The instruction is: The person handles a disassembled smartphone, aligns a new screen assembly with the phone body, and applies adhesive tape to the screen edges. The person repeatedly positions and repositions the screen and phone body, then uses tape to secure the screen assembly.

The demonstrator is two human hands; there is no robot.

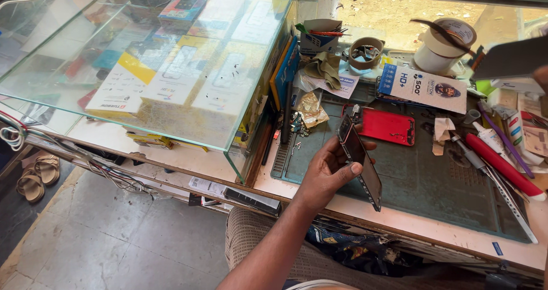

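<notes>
1. Head view showed the left hand (330, 167) gripping a slim dark phone screen panel (361, 161) by its edges, tilted as if for inspection, over the green work mat (422, 181).
2. Beyond the mat's far edge lay a red phone back shell (388, 127).
3. Past the mat's right end, the right hand (541, 76) barely showed; its grip could not be told.

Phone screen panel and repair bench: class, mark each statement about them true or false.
1. The left hand holds a phone screen panel on edge. True.
2. A red phone housing lies on the green mat. True.
3. The glass display case is empty. False: boxes lie inside.
4. The tape rolls sit on the floor. False: they stand on the bench.
</notes>
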